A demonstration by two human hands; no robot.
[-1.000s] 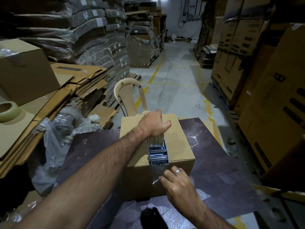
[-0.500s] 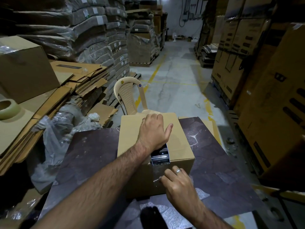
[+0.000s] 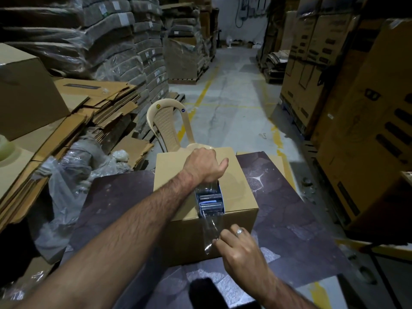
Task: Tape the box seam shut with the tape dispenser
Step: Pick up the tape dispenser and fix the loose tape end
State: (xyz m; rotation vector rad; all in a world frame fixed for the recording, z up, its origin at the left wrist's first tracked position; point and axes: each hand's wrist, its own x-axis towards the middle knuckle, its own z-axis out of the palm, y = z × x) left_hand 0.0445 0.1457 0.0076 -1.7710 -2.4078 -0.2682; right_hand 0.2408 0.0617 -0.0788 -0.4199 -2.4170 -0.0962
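Observation:
A tan cardboard box point(image 3: 242, 194) stands on a dark table point(image 3: 287, 210). On its top, near the front edge, rests a blue metal tape dispenser point(image 3: 210, 202). My left hand point(image 3: 206, 167) grips the dispenser from above. A strip of clear tape point(image 3: 210, 233) runs from the dispenser down over the box's front face. My right hand point(image 3: 239, 246) presses the tape's lower end against that face with its fingertips; a ring shows on one finger.
A beige plastic chair point(image 3: 167, 126) stands just behind the table. Flattened cartons point(image 3: 73, 121) and plastic wrap point(image 3: 66, 188) pile at the left, with a tape roll point(image 3: 5, 148) on them. Tall stacked boxes point(image 3: 361, 121) line the right. A concrete aisle point(image 3: 229, 103) runs ahead.
My left hand has tilted and shifted the dispenser along the box top near the front edge. A longer strip of tape now hangs over the front face. My right hand stays low on that face.

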